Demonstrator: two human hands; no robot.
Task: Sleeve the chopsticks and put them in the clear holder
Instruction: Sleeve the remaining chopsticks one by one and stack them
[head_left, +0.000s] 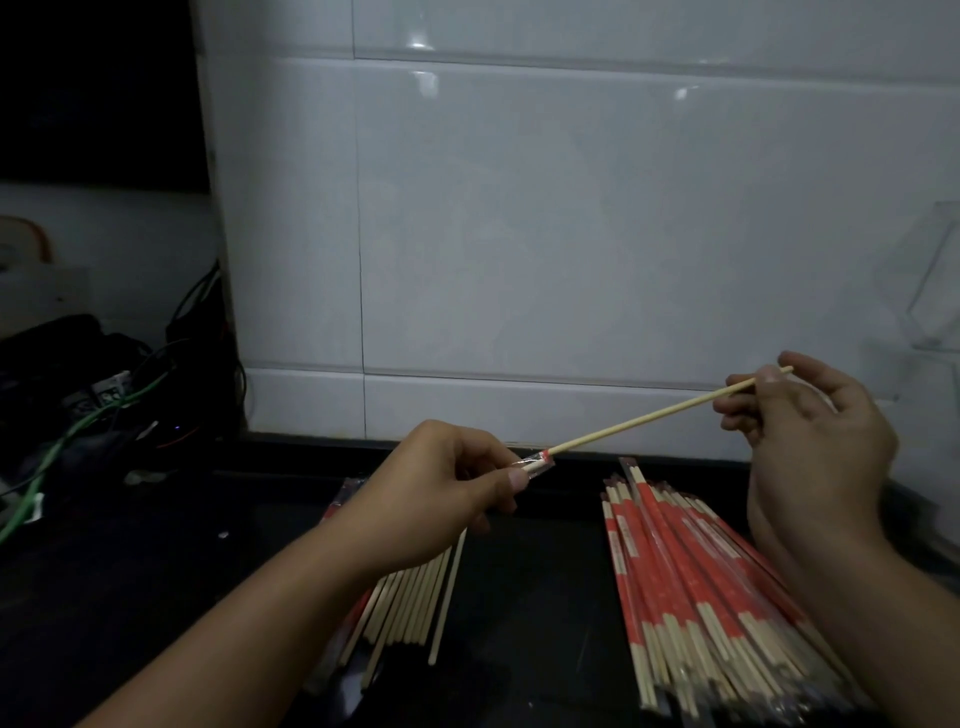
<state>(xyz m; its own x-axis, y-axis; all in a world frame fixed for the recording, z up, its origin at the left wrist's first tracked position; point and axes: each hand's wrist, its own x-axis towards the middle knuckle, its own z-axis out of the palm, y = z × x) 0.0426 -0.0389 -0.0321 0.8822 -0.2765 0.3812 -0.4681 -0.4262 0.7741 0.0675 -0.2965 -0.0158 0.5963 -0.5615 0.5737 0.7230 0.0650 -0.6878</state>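
My left hand (441, 499) pinches the mouth of a red and clear sleeve (537, 461) between thumb and fingers. A pale bamboo chopstick (644, 415) runs from that mouth up and to the right, its tip just inside the sleeve. My right hand (810, 441) pinches the chopstick's far end. Bare chopsticks (415, 597) lie in a loose pile on the dark counter under my left wrist. A heap of sleeved chopsticks (701, 582) lies below my right hand. The clear holder (930, 291) stands at the far right against the tiled wall.
White wall tiles (571, 234) rise behind the black counter (535, 597). At the left a tangle of cables (104, 405) and dark gear fills the corner. Empty sleeves (343, 499) lie beside the bare chopsticks.
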